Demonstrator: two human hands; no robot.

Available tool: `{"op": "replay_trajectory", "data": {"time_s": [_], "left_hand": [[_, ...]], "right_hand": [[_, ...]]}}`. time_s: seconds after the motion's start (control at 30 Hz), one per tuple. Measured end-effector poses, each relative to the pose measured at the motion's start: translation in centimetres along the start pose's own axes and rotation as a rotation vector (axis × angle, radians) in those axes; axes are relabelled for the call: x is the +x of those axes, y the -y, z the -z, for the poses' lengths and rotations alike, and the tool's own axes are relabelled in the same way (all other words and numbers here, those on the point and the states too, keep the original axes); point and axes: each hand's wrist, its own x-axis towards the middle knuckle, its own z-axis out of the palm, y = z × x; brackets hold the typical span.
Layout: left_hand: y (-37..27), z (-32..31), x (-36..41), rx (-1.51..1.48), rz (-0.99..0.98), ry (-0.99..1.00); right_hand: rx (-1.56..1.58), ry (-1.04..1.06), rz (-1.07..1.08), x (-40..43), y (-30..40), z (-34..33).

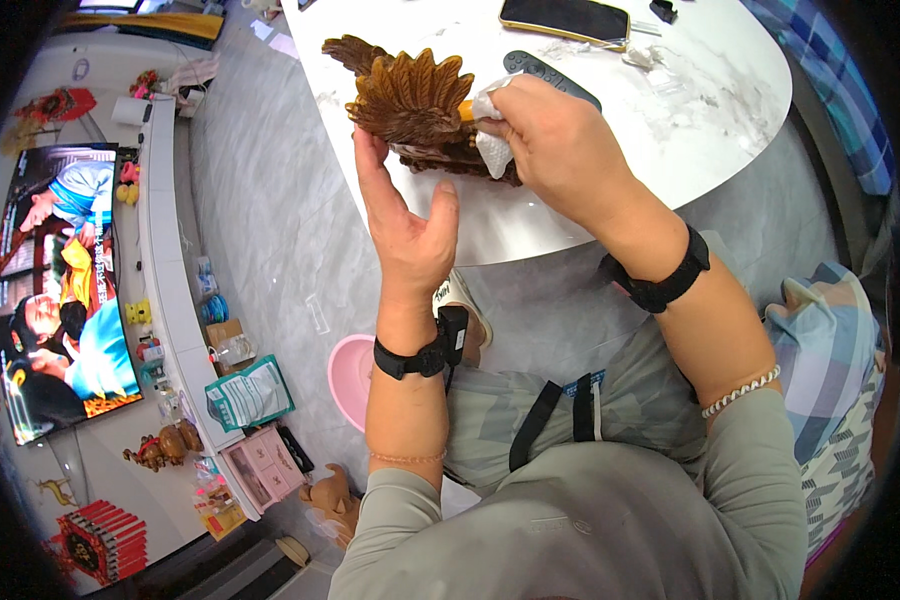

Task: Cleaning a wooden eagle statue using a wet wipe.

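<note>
A brown carved figurine (412, 97) with fanned, feather-like parts stands near the left edge of the white marbled table (690, 135). My left hand (412, 225) is at its near left side, fingertips against or just behind the feathered part, thumb raised and apart from the fingers. Whether those fingers bear any of its weight cannot be told. A crumpled white tissue (495, 150) is pinched in my right hand (562, 142), pressed near a yellow-orange part on the figurine's right side. The tissue hides part of the figurine there.
Behind my right hand lies a dark remote control (532, 67). Farther back are a smartphone (570, 21), a crumpled tissue (643, 56) and a small black object (664, 10). A pink basin (352, 382) is on the floor below. A television (67, 292) and a long white cabinet (166, 225) stand left.
</note>
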Motion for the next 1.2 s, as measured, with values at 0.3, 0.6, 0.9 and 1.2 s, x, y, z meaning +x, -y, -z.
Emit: {"op": "replay_trajectory", "data": {"time_s": [0.3,0.6,0.9,1.2], "left_hand": [[0.2,2.0,0.6,-0.365,0.188,-0.023],[1.2,2.1,0.6,-0.516,0.146,0.002],[1.3,1.8,0.1,-0.473,0.1,0.031],[0.9,1.4,0.4,-0.527,0.132,0.03]], "right_hand": [[0.276,0.185,0.011,-1.3,2.1,-0.4],[0.483,0.192,-0.672,0.0,-0.8,0.6],[0.781,0.098,-0.394,-0.6,1.8,-0.8],[0.09,-0.015,0.268,-2.4,4.6,-2.1]]}}
